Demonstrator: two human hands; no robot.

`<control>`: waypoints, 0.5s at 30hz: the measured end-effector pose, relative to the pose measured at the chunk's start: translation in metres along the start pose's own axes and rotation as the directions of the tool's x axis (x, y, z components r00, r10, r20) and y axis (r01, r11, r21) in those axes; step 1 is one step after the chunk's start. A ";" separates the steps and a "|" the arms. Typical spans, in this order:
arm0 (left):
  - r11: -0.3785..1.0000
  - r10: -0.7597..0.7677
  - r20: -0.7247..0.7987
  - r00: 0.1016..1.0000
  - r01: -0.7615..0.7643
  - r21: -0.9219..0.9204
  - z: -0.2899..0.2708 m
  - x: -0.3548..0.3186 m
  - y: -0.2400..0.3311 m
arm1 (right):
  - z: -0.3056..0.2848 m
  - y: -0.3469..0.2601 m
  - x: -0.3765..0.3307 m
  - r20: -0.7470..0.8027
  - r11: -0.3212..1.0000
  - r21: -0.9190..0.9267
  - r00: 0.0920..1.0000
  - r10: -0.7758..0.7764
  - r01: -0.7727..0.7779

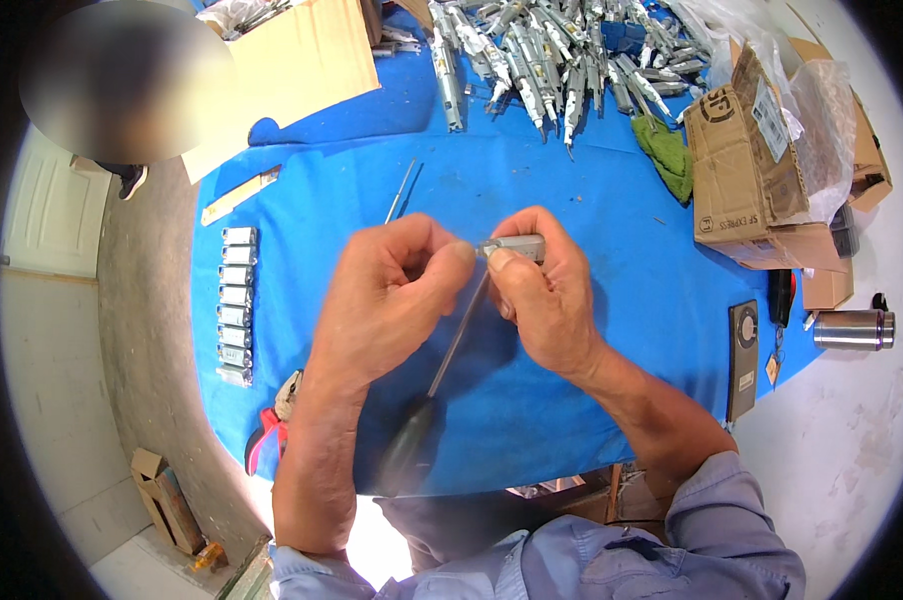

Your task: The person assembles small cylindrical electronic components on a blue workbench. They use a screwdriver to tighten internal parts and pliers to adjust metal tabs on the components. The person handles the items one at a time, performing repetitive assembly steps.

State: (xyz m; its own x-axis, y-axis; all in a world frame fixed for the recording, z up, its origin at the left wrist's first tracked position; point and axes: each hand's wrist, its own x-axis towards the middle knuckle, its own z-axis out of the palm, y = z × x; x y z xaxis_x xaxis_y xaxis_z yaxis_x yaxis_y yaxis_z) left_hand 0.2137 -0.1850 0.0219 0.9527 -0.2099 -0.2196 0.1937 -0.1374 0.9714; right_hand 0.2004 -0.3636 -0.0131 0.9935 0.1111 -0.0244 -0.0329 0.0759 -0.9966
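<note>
Over the middle of the blue cloth, my right hand (547,300) is closed on a small grey metal block (520,246), gripped between thumb and fingers. My left hand (387,295) is pinched at the block's left end; whatever its fingertips hold is too small to make out. Below the hands, a screwdriver (459,343) slants down to a dark, blurred handle, its upper end hidden by my right hand. Beyond my left hand, a thin metal rod (402,190) sticks out, its lower end hidden.
Several similar blocks (237,296) form a column at left, near red-handled pliers (262,440). A pile of grey metal parts (542,60) covers the far side. A cardboard box (742,170), green cloth (664,155), grey flat device (743,360) and steel flask (852,330) stand right.
</note>
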 end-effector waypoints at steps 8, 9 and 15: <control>0.999 0.039 -0.012 0.999 -0.039 0.010 -0.004 0.001 -0.004 | 0.006 0.003 -0.005 -0.013 0.952 -0.217 0.974 -0.224 0.216; 0.999 0.043 -0.014 0.999 -0.043 0.013 -0.004 0.000 -0.003 | 0.006 0.002 -0.005 -0.009 0.949 -0.227 0.974 -0.225 0.217; 0.999 0.017 0.017 1.000 -0.016 -0.035 -0.004 0.002 -0.001 | 0.004 0.001 -0.003 -0.013 0.993 -0.082 0.996 -0.091 0.090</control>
State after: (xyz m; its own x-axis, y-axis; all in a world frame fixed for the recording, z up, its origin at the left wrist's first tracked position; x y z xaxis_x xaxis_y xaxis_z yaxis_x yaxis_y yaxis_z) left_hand 0.2162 -0.1812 0.0206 0.9519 -0.2281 -0.2048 0.1862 -0.1001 0.9774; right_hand 0.1973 -0.3599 -0.0135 0.9937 0.0908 0.0658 0.0657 0.0037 -0.9978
